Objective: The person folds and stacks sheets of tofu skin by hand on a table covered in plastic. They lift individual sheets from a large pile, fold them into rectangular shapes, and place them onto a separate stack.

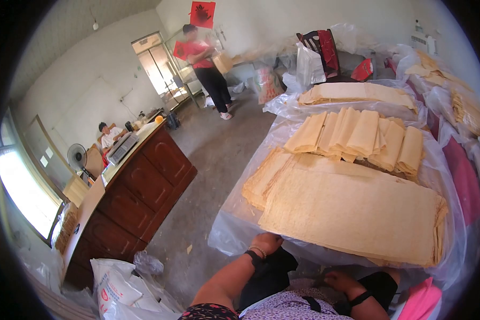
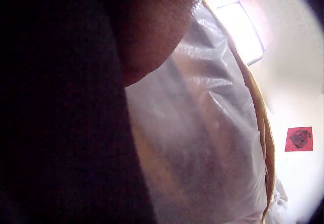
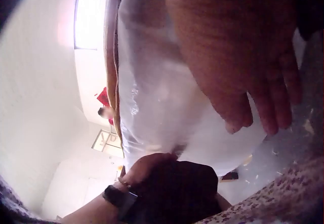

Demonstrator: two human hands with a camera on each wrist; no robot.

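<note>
A stack of tan sheets (image 1: 352, 213) lay flat (edges ragged) on the clear plastic sheet (image 1: 234, 224). The plastic sagged, crumpled, beneath.

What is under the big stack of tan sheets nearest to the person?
A clear plastic sheet lies under the stack and hangs over the near edge, by the left hand and the right hand. What bears the plastic is covered.
</note>
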